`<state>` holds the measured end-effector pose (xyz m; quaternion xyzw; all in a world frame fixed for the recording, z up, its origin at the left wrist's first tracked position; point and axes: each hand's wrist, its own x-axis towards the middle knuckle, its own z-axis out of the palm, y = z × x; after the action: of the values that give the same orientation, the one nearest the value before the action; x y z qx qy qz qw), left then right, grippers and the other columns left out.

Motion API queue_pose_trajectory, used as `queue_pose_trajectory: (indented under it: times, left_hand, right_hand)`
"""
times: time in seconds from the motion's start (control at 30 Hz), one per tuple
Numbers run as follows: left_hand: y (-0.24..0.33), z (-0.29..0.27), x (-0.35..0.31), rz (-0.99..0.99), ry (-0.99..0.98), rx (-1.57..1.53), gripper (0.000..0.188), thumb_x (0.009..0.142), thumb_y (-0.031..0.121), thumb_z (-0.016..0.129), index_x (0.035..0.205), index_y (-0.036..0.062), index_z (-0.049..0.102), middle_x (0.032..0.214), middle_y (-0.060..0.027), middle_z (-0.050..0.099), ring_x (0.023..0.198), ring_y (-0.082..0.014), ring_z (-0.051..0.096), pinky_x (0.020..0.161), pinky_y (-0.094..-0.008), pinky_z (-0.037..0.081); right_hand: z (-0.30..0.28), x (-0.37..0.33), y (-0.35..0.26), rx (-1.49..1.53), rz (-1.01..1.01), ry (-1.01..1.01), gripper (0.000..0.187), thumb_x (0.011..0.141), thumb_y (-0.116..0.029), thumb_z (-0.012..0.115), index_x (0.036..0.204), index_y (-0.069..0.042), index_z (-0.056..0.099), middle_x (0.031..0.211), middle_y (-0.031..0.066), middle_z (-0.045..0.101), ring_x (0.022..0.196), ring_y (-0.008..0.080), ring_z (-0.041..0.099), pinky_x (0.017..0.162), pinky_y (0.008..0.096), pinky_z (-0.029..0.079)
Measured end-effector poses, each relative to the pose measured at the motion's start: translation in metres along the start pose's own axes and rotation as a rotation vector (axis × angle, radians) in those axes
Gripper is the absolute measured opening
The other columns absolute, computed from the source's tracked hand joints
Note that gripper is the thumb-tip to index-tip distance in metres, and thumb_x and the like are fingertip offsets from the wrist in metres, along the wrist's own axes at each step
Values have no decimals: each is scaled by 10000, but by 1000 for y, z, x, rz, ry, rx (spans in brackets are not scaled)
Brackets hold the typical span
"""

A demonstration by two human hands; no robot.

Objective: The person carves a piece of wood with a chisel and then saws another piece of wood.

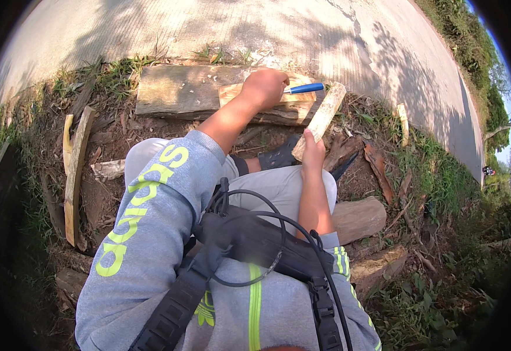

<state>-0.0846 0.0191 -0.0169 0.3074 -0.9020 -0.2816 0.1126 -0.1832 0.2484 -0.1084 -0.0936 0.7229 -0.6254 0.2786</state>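
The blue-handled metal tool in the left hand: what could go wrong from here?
The left hand holds the blue-handled metal tool by its shank, tip hidden; a slip might cut that hand.
The pale wooden stick in the right hand is close to the handle; a stray swing could strike the left hand.
The yellowish wooden board lies on the weathered plank, nothing visibly fastening it; it might shift.

Large yellow-green lettering [131, 227] runs along the left sleeve [168, 234] of the grey sweatshirt [230, 301], to the left of its zip [255, 310]. Just left of the zip, on the chest, sits a small leaf-shaped emblem [206, 310], also yellow-green.
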Motion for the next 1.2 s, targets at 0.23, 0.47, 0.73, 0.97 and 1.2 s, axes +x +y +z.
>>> queue_pose_trajectory:
  times: [0.23, 0.47, 0.73, 0.97, 1.2]
  left_hand:
    - [-22, 100, -25, 326, 187, 424, 313, 973, 265, 740, 1226, 84, 706, 1249, -126, 720, 1197, -306, 682, 986, -438, 567]
    - [-38, 79, 51, -6, 375, 249, 459, 928, 336, 805, 1243, 26, 681, 1213, -164, 717, 1159, -365, 686, 1002, -487, 569]
    - [-95, 54, 147, -595, -135, 197, 516, 1076, 450, 628, 1433, 81, 682, 1403, -188, 721, 1315, -356, 673, 1119, -489, 517]
    - [-175, 71, 201, -509, -336, 517, 339, 931, 302, 742, 1137, 51, 838, 1256, -228, 772, 1193, -387, 736, 1023, -464, 582]
    - [-130, -7, 183, -557, -149, -834, 269, 1108, 210, 628, 1349, 97, 668, 1298, -43, 776, 1159, -150, 709, 1001, -325, 528]
  right_hand:
    - [7, 15, 21, -286, 25, -155, 430, 972, -356, 774, 1119, 48, 755, 947, 154, 783, 876, 280, 754, 822, 423, 565]
    - [8, -11, -23, 71, 99, -137, 399, 1036, -297, 739, 1199, 65, 696, 1023, 81, 747, 901, 156, 690, 820, 350, 551]
    - [-5, 11, -9, 297, 188, -65, 387, 1041, -287, 723, 1234, 47, 693, 1093, 88, 731, 994, 152, 674, 884, 341, 532]
    - [20, 27, -9, 240, 176, -106, 383, 1038, -257, 733, 1241, 64, 687, 1113, 110, 741, 1020, 189, 686, 927, 364, 531]
    - [29, 34, -19, 32, 63, -78, 389, 1014, -268, 764, 1228, 51, 700, 1100, 169, 772, 1025, 266, 741, 919, 405, 556]
